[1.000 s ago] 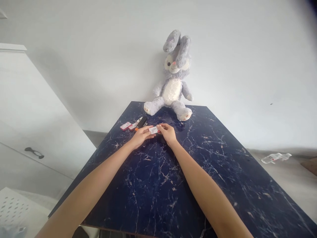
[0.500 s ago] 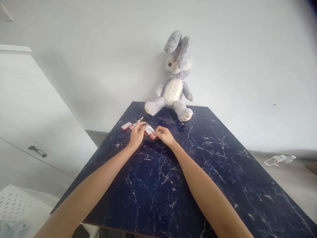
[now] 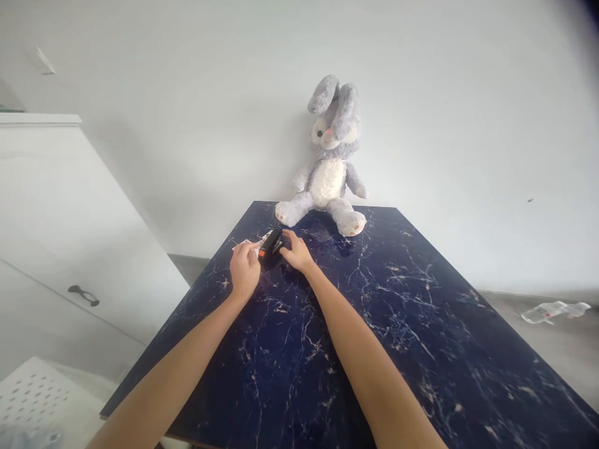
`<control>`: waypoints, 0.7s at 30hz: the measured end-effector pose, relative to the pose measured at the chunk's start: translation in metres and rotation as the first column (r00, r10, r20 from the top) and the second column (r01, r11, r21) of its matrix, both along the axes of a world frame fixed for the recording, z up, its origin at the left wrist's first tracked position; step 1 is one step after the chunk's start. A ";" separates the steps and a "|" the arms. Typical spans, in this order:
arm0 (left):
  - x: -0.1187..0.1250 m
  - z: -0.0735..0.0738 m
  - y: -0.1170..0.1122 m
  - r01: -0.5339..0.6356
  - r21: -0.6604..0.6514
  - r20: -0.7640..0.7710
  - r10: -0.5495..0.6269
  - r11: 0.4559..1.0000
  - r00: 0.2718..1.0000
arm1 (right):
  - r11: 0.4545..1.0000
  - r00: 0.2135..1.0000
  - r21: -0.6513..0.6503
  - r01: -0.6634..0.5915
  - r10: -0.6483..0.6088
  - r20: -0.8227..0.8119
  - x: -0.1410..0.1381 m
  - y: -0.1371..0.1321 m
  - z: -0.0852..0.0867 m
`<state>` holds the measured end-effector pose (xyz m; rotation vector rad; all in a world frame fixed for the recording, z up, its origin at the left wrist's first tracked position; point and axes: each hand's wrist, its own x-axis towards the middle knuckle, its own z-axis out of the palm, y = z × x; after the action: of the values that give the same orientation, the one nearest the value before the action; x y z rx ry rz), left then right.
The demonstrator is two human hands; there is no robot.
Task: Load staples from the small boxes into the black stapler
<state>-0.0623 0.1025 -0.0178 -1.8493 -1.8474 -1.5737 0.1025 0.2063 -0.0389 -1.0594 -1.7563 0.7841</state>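
On the blue marbled table (image 3: 299, 349), a black stapler (image 3: 272, 244) with an orange end is raised between my two hands. My right hand (image 3: 297, 252) reaches it from the right, thumb and fingers on its side. My left hand (image 3: 244, 268) is just left of it, fingers bent over the small red-and-white packs (image 3: 241, 244), which it mostly covers. Whether the left fingertips pinch a pack or only touch the pile is hard to see. A pale item (image 3: 267, 235) lies behind the stapler.
A grey plush rabbit (image 3: 327, 181) sits at the table's far edge against the wall. To the left stands a white cabinet (image 3: 84, 218) with a dark handle, and a perforated white stool (image 3: 35, 393). A clear plastic bottle (image 3: 552, 312) lies on the floor at right.
The red-and-white pack held between both hands has left that spot. My left hand has moved left to the pile, and my right hand has come to the black stapler, now turned and raised.
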 end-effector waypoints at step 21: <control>-0.014 -0.012 0.020 -0.029 -0.379 -0.133 -0.023 0.925 0.991 | 0.985 0.975 0.028 0.170 -0.172 0.141 0.023 -0.031 -0.007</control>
<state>-0.0762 0.1228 -0.0298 -2.0365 -2.2112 -1.1092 0.1253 0.1757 -0.0455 -1.2640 -1.7585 0.5987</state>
